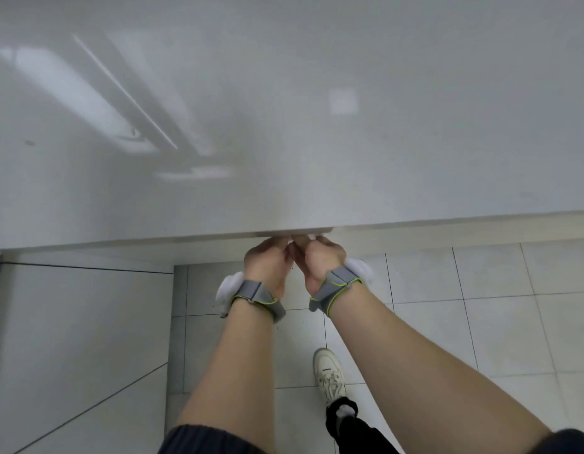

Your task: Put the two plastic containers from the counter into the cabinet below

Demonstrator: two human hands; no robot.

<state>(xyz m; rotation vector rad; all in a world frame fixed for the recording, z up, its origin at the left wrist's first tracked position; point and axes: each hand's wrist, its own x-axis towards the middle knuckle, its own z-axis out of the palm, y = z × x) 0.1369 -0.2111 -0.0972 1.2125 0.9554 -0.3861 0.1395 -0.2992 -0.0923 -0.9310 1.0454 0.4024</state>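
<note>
No plastic container shows in the head view. The glossy white counter fills the upper half and looks bare. My left hand and my right hand are side by side, almost touching, reaching under the counter's front edge. Their fingers curl up and inward there, and the fingertips are hidden under the lip. A small white bit shows at the right fingertips. The cabinet below the counter is hidden from this angle. Both wrists wear grey straps with white sensor pucks.
A white panel with seam lines stands out at the lower left, beside my left forearm. The pale tiled floor spreads to the right. My foot in a white sneaker stands on it below my right arm.
</note>
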